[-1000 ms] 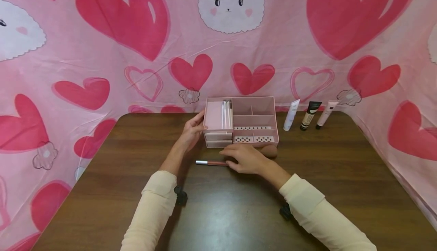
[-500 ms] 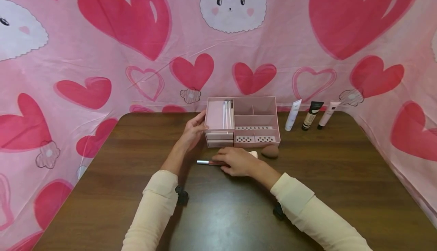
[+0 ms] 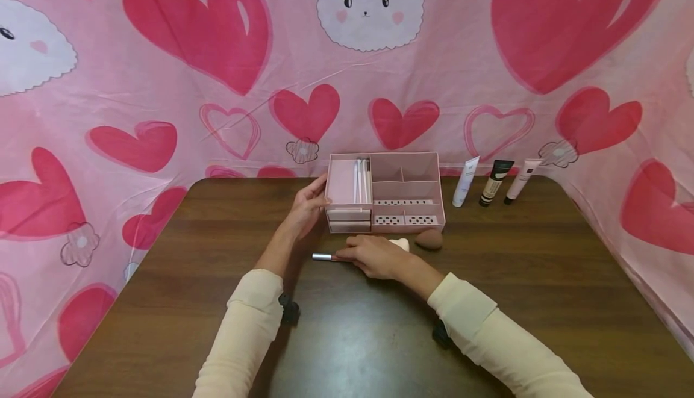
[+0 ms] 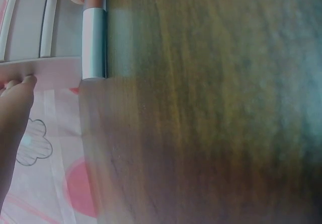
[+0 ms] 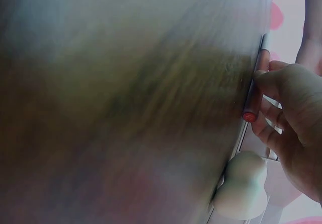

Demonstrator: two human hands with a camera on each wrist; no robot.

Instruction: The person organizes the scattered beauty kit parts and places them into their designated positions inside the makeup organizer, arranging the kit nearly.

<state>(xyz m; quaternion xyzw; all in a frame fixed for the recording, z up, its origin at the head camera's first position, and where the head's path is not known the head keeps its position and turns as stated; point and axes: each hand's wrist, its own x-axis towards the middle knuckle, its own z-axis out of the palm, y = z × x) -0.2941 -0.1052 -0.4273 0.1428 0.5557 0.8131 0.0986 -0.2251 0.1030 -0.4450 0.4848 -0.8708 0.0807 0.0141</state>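
A lip gloss tube [image 3: 322,257] with a silver cap and a reddish-brown body lies level, low at the table, in front of the pink makeup organizer [image 3: 408,192]. My right hand [image 3: 374,257] pinches its body between thumb and fingers; the round red end shows in the right wrist view. My left hand [image 3: 306,211] rests against the organizer's left side, fingers extended along the wall and thumb at the front corner. Several slim brushes [image 3: 362,181] stand in the organizer's left compartment. A cream makeup sponge [image 5: 241,186] lies just behind the right hand.
A brown makeup sponge [image 3: 429,240] sits in front of the organizer's right corner. To the right stand a white tube [image 3: 465,182], a black-topped tube [image 3: 496,183] and a pink tube [image 3: 523,182]. Heart-printed pink cloth [image 3: 244,133] hangs behind the wooden table [image 3: 347,338].
My right hand has moved slightly left along the lip gloss tube and its fingers have closed on it, uncovering the cream sponge. The left hand has stayed at the organizer.
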